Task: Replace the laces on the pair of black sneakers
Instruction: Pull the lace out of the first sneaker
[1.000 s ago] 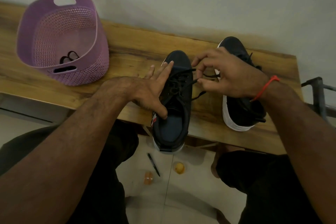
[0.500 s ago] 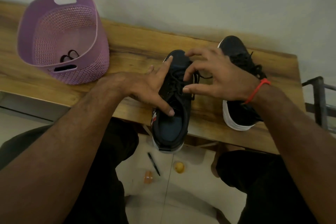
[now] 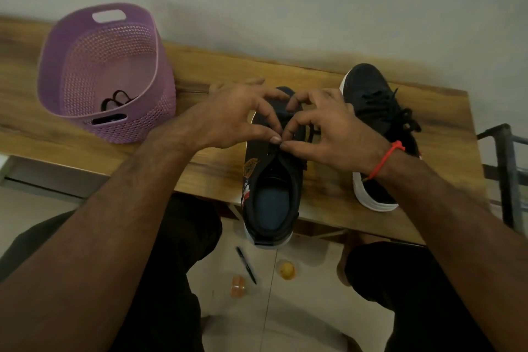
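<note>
Two black sneakers with white soles stand on the wooden bench (image 3: 217,168). The near sneaker (image 3: 270,203) hangs its heel over the front edge. Both hands meet over its lacing. My left hand (image 3: 237,114) and my right hand (image 3: 331,128) pinch the black lace (image 3: 314,134) with thumbs and fingertips just above the tongue opening. The far sneaker (image 3: 374,100) lies to the right, laced, partly behind my right wrist with its red thread band.
A purple perforated basket (image 3: 114,71) stands at the bench's left with a dark lace (image 3: 115,100) coiled inside. A pen (image 3: 246,265) and two small yellowish objects lie on the tiled floor between my knees. A dark metal frame (image 3: 505,174) is at the right.
My left hand lifted off the sneaker's side and came over the lacing. My right hand moved left and down to meet it; both now pinch the lace.
</note>
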Action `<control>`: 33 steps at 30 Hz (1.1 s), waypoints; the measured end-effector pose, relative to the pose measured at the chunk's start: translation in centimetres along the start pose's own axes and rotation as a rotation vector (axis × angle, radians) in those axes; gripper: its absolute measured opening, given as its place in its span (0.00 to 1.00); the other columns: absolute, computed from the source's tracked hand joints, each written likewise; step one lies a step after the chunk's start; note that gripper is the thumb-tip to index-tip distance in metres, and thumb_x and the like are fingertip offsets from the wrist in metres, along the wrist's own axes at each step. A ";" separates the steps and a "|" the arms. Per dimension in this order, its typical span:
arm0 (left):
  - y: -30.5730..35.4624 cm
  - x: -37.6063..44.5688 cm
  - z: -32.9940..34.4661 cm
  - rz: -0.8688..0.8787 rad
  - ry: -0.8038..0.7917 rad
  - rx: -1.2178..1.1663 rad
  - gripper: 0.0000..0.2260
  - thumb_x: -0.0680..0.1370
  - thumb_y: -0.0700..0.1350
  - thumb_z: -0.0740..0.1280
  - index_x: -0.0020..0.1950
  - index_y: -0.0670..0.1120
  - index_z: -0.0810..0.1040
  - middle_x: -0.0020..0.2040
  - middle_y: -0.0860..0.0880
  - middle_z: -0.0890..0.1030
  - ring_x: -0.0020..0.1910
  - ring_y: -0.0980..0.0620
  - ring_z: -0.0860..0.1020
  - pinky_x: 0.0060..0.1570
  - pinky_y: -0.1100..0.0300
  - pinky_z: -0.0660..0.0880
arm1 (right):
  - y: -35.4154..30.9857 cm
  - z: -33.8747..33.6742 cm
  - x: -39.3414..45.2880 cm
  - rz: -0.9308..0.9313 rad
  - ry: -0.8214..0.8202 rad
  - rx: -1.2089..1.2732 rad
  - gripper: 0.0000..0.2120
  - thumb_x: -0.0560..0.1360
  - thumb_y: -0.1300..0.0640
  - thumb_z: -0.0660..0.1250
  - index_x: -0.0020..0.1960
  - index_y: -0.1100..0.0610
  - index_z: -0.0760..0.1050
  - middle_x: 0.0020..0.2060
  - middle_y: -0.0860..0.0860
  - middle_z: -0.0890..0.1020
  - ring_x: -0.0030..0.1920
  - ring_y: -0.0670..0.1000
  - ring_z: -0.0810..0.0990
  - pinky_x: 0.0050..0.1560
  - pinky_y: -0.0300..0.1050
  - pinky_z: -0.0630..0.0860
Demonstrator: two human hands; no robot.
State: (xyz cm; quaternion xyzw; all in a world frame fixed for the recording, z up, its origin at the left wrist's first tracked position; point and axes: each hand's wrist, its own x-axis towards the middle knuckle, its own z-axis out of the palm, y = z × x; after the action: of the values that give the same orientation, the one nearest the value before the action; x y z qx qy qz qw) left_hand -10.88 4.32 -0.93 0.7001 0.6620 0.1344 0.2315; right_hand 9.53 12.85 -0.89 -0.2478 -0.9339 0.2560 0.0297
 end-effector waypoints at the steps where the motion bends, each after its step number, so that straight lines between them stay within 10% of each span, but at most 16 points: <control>1: 0.1 0.0 0.1 0.014 -0.009 -0.001 0.10 0.70 0.62 0.71 0.50 0.64 0.83 0.73 0.63 0.69 0.80 0.52 0.58 0.73 0.31 0.55 | 0.0 -0.1 0.0 0.006 0.007 0.003 0.06 0.71 0.40 0.71 0.45 0.39 0.78 0.61 0.41 0.67 0.69 0.50 0.58 0.66 0.55 0.56; 21: 0.5 -0.2 0.2 0.005 -0.099 -0.004 0.07 0.68 0.66 0.66 0.45 0.72 0.78 0.66 0.76 0.66 0.81 0.54 0.52 0.72 0.38 0.48 | 0.7 0.0 -0.9 0.021 -0.002 0.128 0.09 0.68 0.36 0.65 0.43 0.38 0.77 0.57 0.40 0.68 0.67 0.50 0.63 0.66 0.66 0.64; 33: 0.3 0.8 1.6 -0.047 0.112 -0.208 0.07 0.77 0.56 0.72 0.54 0.59 0.83 0.67 0.57 0.78 0.67 0.59 0.73 0.69 0.46 0.70 | 2.3 -0.3 -0.5 0.080 0.125 0.133 0.16 0.69 0.31 0.62 0.48 0.39 0.77 0.61 0.42 0.73 0.67 0.52 0.67 0.67 0.65 0.64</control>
State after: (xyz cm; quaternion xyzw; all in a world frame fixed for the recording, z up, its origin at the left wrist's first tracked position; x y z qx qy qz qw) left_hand -9.78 4.87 -2.26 0.6480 0.6726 0.2358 0.2684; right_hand 11.03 14.45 -1.73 -0.2978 -0.9005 0.3025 0.0944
